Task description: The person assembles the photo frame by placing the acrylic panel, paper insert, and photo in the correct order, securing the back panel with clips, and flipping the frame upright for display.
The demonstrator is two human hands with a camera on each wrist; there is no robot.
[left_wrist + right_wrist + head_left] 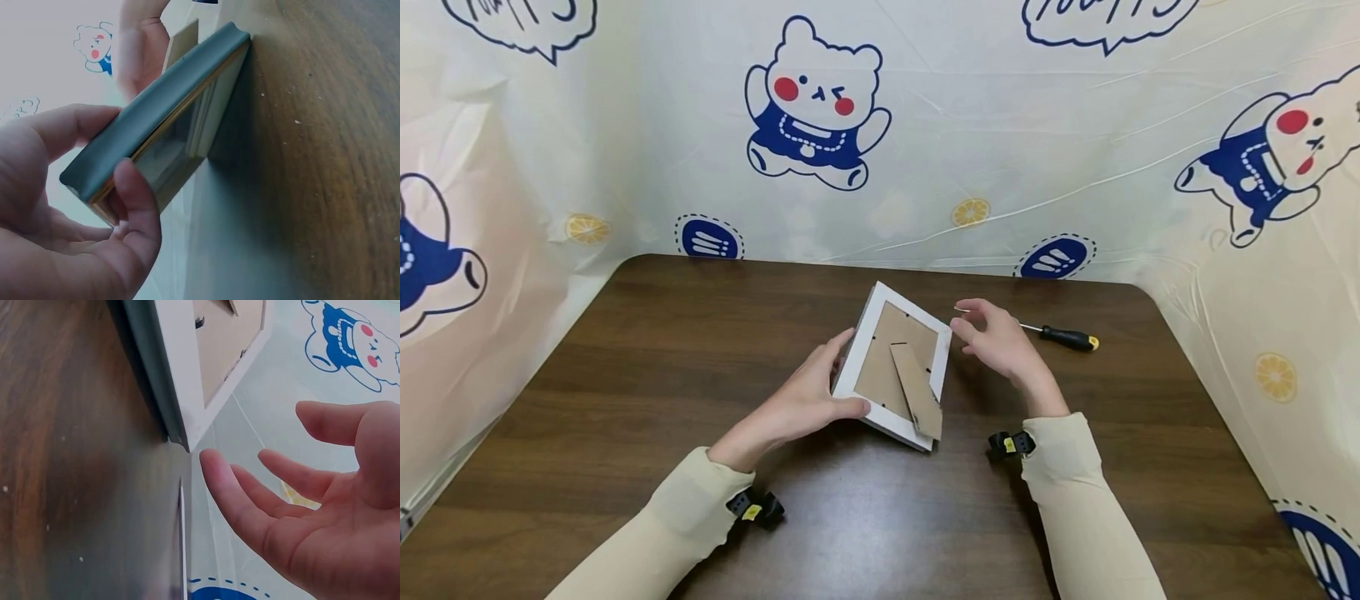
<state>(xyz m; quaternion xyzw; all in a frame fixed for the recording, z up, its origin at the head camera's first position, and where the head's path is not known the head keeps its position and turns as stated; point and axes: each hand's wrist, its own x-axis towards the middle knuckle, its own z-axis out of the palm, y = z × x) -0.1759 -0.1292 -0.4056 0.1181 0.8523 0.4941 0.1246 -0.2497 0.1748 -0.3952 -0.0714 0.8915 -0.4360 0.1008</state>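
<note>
A white picture frame point(859, 372) stands tilted over the table, its brown backboard point(880, 367) and fold-out stand leg point(917, 392) facing me. My left hand point(808, 387) grips its lower left side, thumb over the back and fingers wrapped round to the glass side, as the left wrist view shows. One lower edge of the picture frame point(162, 106) comes close over the tabletop. My right hand point(996, 337) hovers beside the right corner, fingers loosely spread and holding nothing. In the right wrist view its fingertips point(212, 461) are just short of the frame's corner.
A screwdriver point(1067, 337) with a black and yellow handle lies on the brown wooden table point(700, 333), its shaft partly hidden behind my right hand. A patterned plastic sheet point(925, 125) hangs around the table's back and sides.
</note>
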